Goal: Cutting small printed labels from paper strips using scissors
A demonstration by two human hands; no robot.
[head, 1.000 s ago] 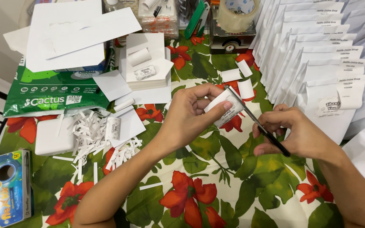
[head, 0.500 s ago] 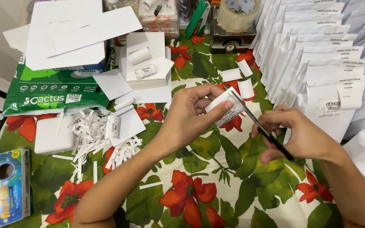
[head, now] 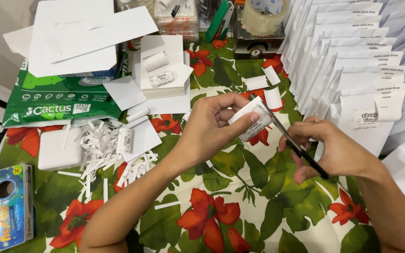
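Mid-frame, left hand (head: 212, 126) is pinching a paper slip (head: 251, 117), right hand (head: 333, 150) is clamped round scissors (head: 289, 138) biting its edge.

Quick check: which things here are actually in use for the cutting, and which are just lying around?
In use: left hand pinching the small paper label; right hand working the scissors.

Lying about: paper scraps, tape dispenser, green paper ream, blue box, white bags.

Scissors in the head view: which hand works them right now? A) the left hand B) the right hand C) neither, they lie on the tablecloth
B: the right hand grips the black scissors, blades at the small paper slip pinched by the left hand.
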